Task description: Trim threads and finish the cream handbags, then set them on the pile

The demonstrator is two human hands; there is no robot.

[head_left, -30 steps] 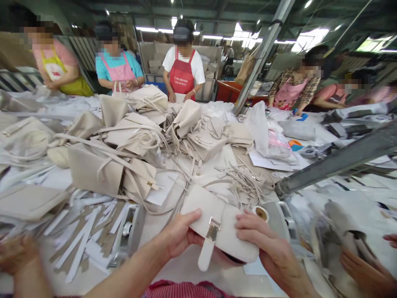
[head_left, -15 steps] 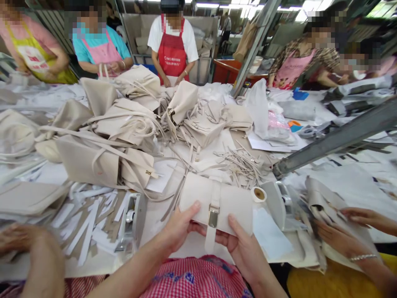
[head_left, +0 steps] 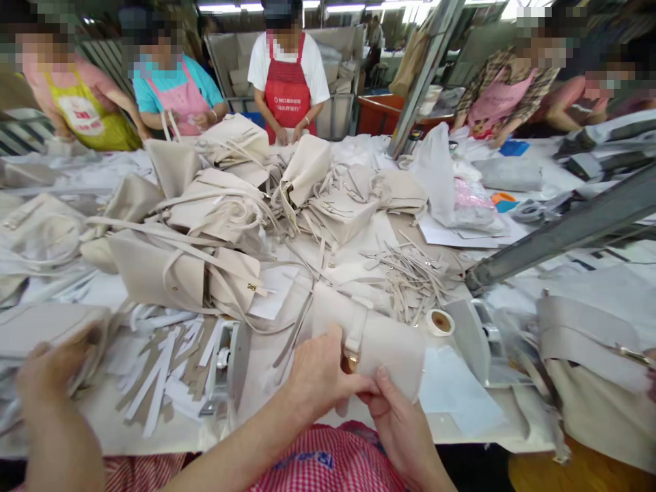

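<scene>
A small beige handbag (head_left: 389, 342), with a strap and a gold-coloured buckle (head_left: 352, 355) at its middle, is held above the near table edge. My left hand (head_left: 322, 369) lies across its front with the thumb and fingers closed at the buckle, covering the lower strap. My right hand (head_left: 397, 417) grips the bag's lower right edge, thumb on the front and fingers underneath. Just right of the bag are a tape roll (head_left: 441, 322) and a pale blue-white sheet (head_left: 456, 389).
A tape dispenser (head_left: 224, 362) stands left and another dispenser (head_left: 479, 342) right. Paper strips (head_left: 158, 376), thin straps (head_left: 410, 273) and piled beige bags (head_left: 215, 205) cover the table. A slanted metal bar (head_left: 564, 229) crosses at right. Co-workers' hands (head_left: 56, 362) handle bags on either side.
My left hand has moved from the bag's left edge onto the buckle. The bag has tilted, its right side lower. The right-hand neighbour's bag is now raised and turned.
</scene>
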